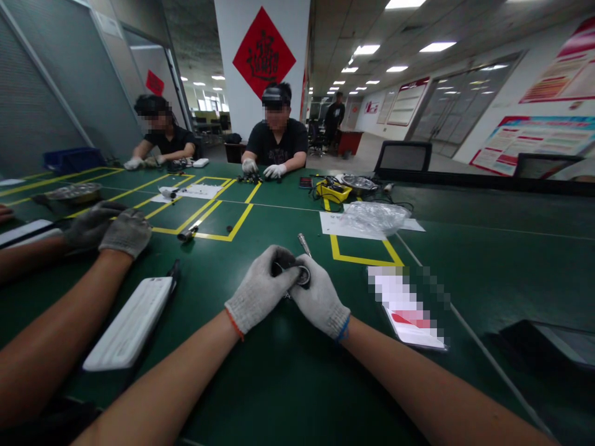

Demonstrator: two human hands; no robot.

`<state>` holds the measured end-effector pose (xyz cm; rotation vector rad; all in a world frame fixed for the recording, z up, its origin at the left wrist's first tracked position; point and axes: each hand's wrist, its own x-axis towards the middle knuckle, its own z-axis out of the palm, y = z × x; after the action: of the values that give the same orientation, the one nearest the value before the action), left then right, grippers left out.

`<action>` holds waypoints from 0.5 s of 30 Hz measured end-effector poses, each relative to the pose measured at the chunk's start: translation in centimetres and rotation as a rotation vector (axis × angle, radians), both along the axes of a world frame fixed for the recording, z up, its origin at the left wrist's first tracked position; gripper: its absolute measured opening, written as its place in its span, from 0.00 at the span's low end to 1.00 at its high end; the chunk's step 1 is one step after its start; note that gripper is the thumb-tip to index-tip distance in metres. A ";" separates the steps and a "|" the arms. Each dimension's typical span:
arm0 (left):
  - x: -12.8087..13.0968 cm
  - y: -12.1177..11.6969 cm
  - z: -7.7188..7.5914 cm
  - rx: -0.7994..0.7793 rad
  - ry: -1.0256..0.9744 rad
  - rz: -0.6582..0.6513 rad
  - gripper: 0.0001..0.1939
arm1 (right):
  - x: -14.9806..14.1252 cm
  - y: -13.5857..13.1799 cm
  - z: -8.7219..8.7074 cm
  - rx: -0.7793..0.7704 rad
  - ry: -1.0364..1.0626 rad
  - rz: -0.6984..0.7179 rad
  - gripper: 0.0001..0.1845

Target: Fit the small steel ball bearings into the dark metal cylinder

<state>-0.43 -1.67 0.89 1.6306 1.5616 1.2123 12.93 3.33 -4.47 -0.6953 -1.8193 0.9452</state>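
Observation:
Both my hands wear white knit gloves and meet at the middle of the green table (pixel 288 384). My left hand (pixel 258 287) is curled closed around a small dark round part (pixel 297 272) with a metal ring. My right hand (pixel 317 297) pinches the same part from the right side. A thin metal tool (pixel 304 244) sticks up just behind my fingers; whether a hand holds it is unclear.
A co-worker's gloved hands (pixel 111 228) and bare arms reach in from the left, beside a white flat device (pixel 130 322). A paper sheet (pixel 409 313) lies at right. Farther back are a clear plastic bag (pixel 374 215), a yellow meter (pixel 333 189), a metal cylinder (pixel 187 233) and two seated people.

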 end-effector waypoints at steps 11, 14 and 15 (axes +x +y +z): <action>-1.0 -0.7 0.2 0.215 0.343 -0.076 0.05 | -0.1 -0.1 0.1 0.041 -0.039 -0.032 0.04; -1.2 -1.0 0.3 0.245 0.472 -0.125 0.06 | 0.0 0.0 0.1 0.071 -0.069 -0.043 0.04; -1.2 -1.0 0.4 0.244 0.503 -0.131 0.07 | 0.0 0.0 0.1 0.080 -0.081 -0.046 0.05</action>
<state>-1.65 -2.62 1.25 2.2939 1.6021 1.0005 12.92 3.31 -4.38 -0.7323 -1.8931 0.8202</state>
